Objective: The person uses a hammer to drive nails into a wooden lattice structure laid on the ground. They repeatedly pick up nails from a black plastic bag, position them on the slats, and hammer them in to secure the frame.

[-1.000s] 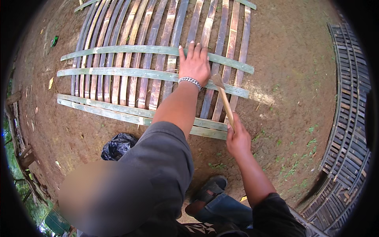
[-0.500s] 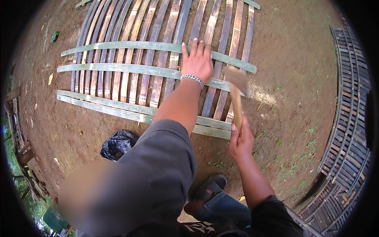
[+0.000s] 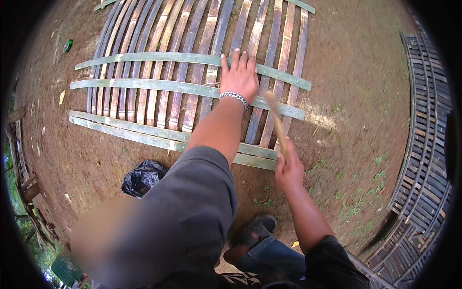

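Observation:
A panel of long bamboo slats (image 3: 159, 91) lies flat on bare dirt, crossed by several green bamboo strips (image 3: 144, 58). My left hand (image 3: 239, 74) presses palm-down on the slats between two of the cross strips, a metal bracelet on its wrist. My right hand (image 3: 288, 171) grips a wooden-handled tool (image 3: 275, 123) near the panel's front right corner. The handle points up and away over the slats; its far end is blurred, so its head cannot be made out.
A crumpled black plastic bag (image 3: 143, 176) lies on the dirt by my left knee. A second woven bamboo panel (image 3: 423, 144) curves along the right edge. My shoe (image 3: 252, 233) rests below the panel. Small green object (image 3: 68, 45) at far left.
My right hand swung the tool: its head was over the slats half a second ago, and the handle now stands raised and blurred. My left hand stayed pressed on the panel.

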{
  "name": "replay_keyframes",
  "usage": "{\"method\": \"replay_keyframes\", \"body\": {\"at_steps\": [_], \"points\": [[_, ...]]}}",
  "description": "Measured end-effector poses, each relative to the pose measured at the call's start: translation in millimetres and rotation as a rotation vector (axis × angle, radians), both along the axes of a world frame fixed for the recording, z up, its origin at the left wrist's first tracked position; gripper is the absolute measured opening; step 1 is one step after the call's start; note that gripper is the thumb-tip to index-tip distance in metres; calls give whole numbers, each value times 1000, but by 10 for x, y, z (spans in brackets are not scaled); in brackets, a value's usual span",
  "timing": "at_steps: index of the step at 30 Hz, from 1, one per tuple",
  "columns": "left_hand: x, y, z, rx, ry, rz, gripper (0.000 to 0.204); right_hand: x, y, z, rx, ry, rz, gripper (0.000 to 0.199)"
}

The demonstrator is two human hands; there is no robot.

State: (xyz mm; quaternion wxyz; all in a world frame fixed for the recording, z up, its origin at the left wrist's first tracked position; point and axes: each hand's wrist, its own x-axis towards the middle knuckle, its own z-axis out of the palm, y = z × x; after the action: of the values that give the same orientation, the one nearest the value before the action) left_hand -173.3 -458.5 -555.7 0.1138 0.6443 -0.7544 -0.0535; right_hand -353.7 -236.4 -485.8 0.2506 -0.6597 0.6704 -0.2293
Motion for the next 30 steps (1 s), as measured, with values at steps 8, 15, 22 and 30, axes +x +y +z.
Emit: {"method": "replay_keyframes", "body": {"at_steps": [8,15,22,30], "points": [[14,11,34,-17,0,0,45,-51,135,-12,-58,-315,-75,48],[8,-15,38,-22,23,8,45,-127,-151,76,280,98,-43,57],[6,5,58,-16,14,5,45,-101,-97,6,53,-180,38,58],[3,21,41,-5,31,7,46,-215,22,-45,-56,-148,16,55]]}}
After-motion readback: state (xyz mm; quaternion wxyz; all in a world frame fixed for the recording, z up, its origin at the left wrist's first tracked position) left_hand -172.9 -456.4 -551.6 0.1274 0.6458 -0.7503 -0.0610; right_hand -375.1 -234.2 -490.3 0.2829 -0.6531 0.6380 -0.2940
